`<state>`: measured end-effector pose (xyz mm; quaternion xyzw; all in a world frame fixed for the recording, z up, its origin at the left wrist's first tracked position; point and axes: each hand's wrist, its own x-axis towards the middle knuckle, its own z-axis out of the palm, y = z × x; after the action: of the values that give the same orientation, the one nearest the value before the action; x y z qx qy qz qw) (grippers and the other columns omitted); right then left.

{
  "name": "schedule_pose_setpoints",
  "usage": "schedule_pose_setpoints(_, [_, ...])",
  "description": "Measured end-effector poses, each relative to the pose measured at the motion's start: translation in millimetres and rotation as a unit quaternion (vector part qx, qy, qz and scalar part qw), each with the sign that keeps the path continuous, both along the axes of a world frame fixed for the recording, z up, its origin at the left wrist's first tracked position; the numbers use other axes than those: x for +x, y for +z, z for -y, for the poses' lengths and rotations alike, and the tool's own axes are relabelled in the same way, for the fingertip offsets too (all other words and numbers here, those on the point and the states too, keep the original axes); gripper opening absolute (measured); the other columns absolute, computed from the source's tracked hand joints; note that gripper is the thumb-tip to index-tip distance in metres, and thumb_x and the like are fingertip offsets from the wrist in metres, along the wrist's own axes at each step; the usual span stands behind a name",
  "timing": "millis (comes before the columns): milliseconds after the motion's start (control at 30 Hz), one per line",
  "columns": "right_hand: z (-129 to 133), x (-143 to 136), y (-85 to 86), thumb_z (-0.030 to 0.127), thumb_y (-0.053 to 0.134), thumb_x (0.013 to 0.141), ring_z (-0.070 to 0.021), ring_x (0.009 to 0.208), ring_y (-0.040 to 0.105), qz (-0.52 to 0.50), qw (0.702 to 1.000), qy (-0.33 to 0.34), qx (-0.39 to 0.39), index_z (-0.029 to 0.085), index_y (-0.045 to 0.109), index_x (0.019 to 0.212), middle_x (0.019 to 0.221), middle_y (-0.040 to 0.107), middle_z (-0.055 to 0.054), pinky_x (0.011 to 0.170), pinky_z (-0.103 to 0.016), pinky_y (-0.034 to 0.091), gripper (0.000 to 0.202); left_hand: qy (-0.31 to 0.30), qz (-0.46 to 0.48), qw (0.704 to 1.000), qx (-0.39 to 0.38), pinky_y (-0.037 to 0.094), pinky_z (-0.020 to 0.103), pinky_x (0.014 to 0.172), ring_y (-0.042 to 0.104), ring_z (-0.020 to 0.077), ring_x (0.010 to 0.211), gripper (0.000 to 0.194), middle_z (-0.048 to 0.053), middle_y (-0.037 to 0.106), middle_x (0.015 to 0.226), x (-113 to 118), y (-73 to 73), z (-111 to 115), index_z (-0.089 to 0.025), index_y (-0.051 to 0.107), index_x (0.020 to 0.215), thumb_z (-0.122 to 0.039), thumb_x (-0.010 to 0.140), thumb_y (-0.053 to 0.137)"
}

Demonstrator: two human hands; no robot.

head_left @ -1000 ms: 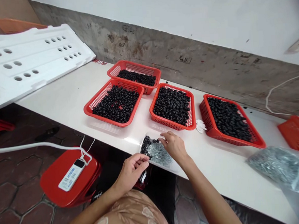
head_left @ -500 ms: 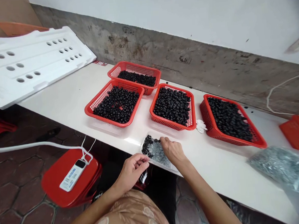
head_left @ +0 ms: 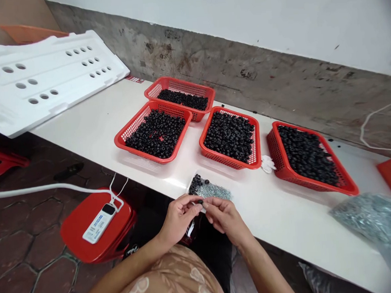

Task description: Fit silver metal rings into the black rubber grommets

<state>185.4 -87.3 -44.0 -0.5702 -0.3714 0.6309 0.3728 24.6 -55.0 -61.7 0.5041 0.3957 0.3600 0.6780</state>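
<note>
And here, the left hand [head_left: 179, 218] and right hand [head_left: 226, 220] are both pinching 1 black part [head_left: 200, 202] between their fingertips; bracing it left and handling it lightly right is looking safest. Just beyond the fingers, metal pieces [head_left: 215, 190] are lying, too many to count; farther out, 4 red baskets [head_left: 228, 161] are holding black rings [head_left: 230, 135]; well rightward, 1 bag [head_left: 375, 223] is resting.

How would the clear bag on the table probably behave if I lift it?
The clear bag would likely sag, as it looks thin and creased; it may feel heavy, bulging with many metallic-looking pieces.
</note>
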Motion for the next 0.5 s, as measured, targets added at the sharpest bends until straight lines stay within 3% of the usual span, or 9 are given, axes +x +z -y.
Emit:
schedule_pose_setpoints(67, [-2,7,-2.1,0.063,0.062,0.082,-0.0041,0.033,0.029,0.051,0.998,-0.001,0.025,0.015,0.066,0.094,0.056,0.054,0.005,0.033,-0.019,0.018,0.049,0.01,0.028,0.998,-0.056,0.047,0.024,0.059,0.057,0.013,0.063,0.032,0.003,0.065,0.072,-1,-0.4,-2,-0.014,0.072,0.102,-0.037,0.081,0.07])
schedule_pose_setpoints(133, [-6,22,-6.6,0.06,0.053,0.088,-0.0077,0.036,0.039,0.198,0.976,-0.009,0.085,0.016,0.068,0.098,0.062,0.06,0.001,0.035,-0.022,0.028,0.048,0.026,0.047,0.995,-0.087,0.045,0.023,0.059,0.058,0.0124,0.063,0.033,0.004,0.068,0.073,-2,-0.5,-4,-0.012,0.072,0.099,-0.037,0.079,0.072])
schedule_pose_setpoints(200, [-11,39,-12.0,0.049,0.047,0.095,-0.0139,0.05,0.056,0.397,0.905,-0.006,0.154,0.017,0.069,0.096,0.072,0.067,-0.004,0.048,-0.025,0.043,0.04,0.035,0.055,0.993,-0.101,0.044,0.022,0.059,0.058,0.0115,0.063,0.032,0.006,0.07,0.077,-4,-1.1,-6,-0.011,0.072,0.098,-0.036,0.078,0.072])
schedule_pose_setpoints(233, [-13,46,-14.7,0.042,0.049,0.094,-0.0175,0.063,0.062,0.445,0.88,0.004,0.166,0.017,0.071,0.093,0.08,0.07,-0.007,0.058,-0.028,0.048,0.033,0.037,0.057,0.992,-0.106,0.043,0.022,0.059,0.057,0.0111,0.062,0.031,0.006,0.07,0.077,-4,-1.6,-7,-0.011,0.072,0.098,-0.035,0.078,0.072])
schedule_pose_setpoints(267, [-14,51,-17.1,0.034,0.051,0.093,-0.0202,0.073,0.066,0.478,0.861,0.023,0.173,0.017,0.072,0.09,0.086,0.072,-0.008,0.067,-0.03,0.05,0.027,0.038,0.058,0.992,-0.109,0.042,0.022,0.059,0.057,0.0108,0.061,0.032,0.005,0.069,0.075,-5,-2.2,-7,-0.011,0.071,0.099,-0.035,0.078,0.072])
schedule_pose_setpoints(333, [-16,55,-20.8,0.023,0.058,0.088,-0.0224,0.083,0.067,0.495,0.849,0.072,0.171,0.019,0.073,0.089,0.092,0.073,-0.008,0.076,-0.032,0.049,0.016,0.036,0.056,0.992,-0.111,0.041,0.022,0.058,0.055,0.0103,0.059,0.032,0.003,0.067,0.069,-6,-3.8,-7,-0.012,0.071,0.102,-0.033,0.078,0.071])
schedule_pose_setpoints(500, [-20,44,-24.4,0.013,0.061,0.085,-0.019,0.077,0.067,0.52,0.822,0.163,0.164,0.021,0.075,0.095,0.09,0.07,-0.005,0.07,-0.026,0.046,0.019,0.011,0.044,0.992,-0.115,0.038,0.022,0.056,0.054,0.0102,0.058,0.03,0.005,0.069,0.075,-6,-6.7,-7,-0.012,0.069,0.097,-0.036,0.078,0.07])
